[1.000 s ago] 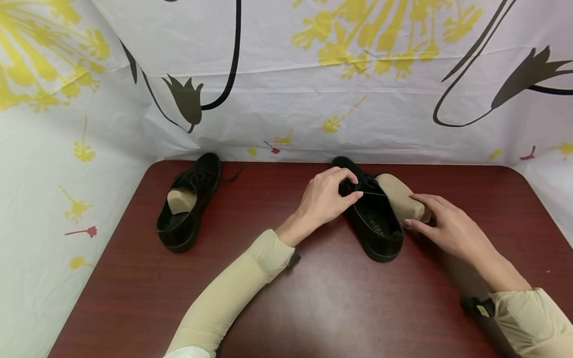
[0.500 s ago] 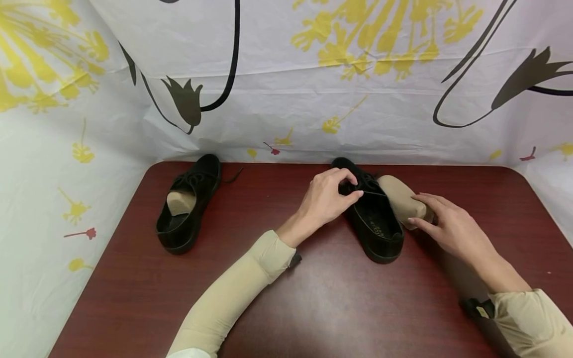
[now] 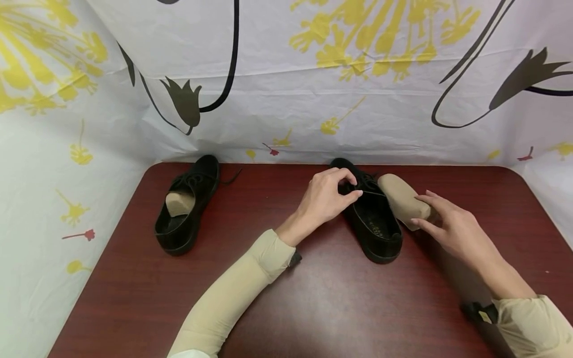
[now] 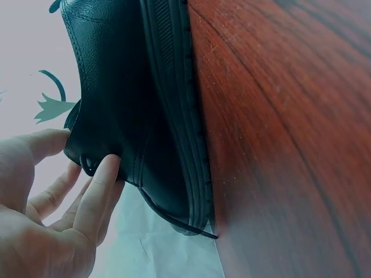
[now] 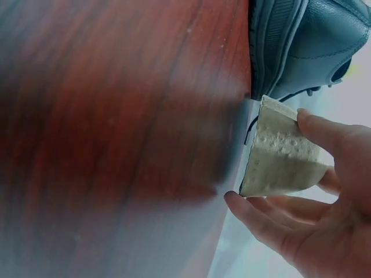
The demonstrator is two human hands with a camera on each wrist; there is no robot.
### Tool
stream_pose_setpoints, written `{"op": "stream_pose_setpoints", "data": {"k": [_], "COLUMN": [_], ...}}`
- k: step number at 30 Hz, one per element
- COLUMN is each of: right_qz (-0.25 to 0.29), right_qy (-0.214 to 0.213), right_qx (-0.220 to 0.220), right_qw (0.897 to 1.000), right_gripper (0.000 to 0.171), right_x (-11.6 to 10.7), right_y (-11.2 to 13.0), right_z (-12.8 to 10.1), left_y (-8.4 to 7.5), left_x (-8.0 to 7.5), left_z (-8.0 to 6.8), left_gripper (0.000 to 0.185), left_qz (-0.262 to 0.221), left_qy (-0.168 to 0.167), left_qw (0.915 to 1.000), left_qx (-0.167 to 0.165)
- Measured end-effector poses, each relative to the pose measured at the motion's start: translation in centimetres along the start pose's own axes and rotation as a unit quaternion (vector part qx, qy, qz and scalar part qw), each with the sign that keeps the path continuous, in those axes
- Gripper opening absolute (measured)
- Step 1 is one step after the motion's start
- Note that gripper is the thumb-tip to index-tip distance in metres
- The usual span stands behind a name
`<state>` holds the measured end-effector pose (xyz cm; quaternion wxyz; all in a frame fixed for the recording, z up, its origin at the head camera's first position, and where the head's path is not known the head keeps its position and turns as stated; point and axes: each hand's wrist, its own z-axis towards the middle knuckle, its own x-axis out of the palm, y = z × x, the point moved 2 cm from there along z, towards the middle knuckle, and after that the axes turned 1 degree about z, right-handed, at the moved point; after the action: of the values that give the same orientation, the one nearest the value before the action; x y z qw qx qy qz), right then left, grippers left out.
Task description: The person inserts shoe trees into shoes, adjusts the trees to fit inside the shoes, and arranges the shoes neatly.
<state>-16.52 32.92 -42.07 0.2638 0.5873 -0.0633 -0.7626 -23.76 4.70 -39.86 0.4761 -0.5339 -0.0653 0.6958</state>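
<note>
left hand [image 3: 327, 199] sat at the lace area of the near black shoe [image 3: 373, 228], fingers curled and pinching the lace/upper near the tongue; in the left wrist view the fingertips [image 4: 103, 174] pressed the shoe's side by an eyelet. right hand [image 3: 452, 226] held the tan shoe insert [image 3: 400, 199] w/ thumb on top and fingers under its cut end, a narrow grip round the block; right wrist view showed the same, insert [image 5: 281, 153] clamped btwn thumb and fingers just beside the shoe's sole.

insert was outside the shoe, lying along its right flank, touching or v. close to the upper, can't tell which. shoe stood upright on the dark red table [image 3: 313, 298], toe pointing away toward the printed backdrop [image 3: 286, 74], opening toward the person and looking empty.

second black shoe [image 3: 185, 211] stood well apart at the table's left, w/ its own tan insert [image 3: 180, 201] showing inside the opening, lace trailing loose off its toe end.

judging from that: one shoe had its filler in, the other's was out in the hand. whether the work was putting inserts in or taking them out can't be told from these views, so roughly half done either way; what's left is one shoe.
</note>
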Motion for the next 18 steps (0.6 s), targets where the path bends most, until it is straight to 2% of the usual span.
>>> {"op": "stream_pose_setpoints", "data": {"k": [5,13,18], "right_qz": [0.002,0.02,0.031], "right_qy": [-0.037,-0.059,-0.067], "right_qx": [-0.016,0.027,0.029], "right_qw": [0.999,0.998,0.997], "right_gripper": [0.054,0.053,0.053], "right_x": [-0.3,-1.1,-1.3], "right_y": [0.1,0.0,0.0], "right_z": [-0.2,-0.4,-0.6], "left_y": [0.0,0.0,0.2], "left_x": [-0.1,0.0,0.0], "left_z": [0.1,0.2,0.1], "left_gripper": [0.019,0.017,0.017], "left_qz": [-0.003,0.0,-0.008], "left_qy": [0.01,0.016,0.016], "left_qw": [0.9999,0.9999,0.9998], "left_qx": [-0.001,-0.005,-0.009]}}
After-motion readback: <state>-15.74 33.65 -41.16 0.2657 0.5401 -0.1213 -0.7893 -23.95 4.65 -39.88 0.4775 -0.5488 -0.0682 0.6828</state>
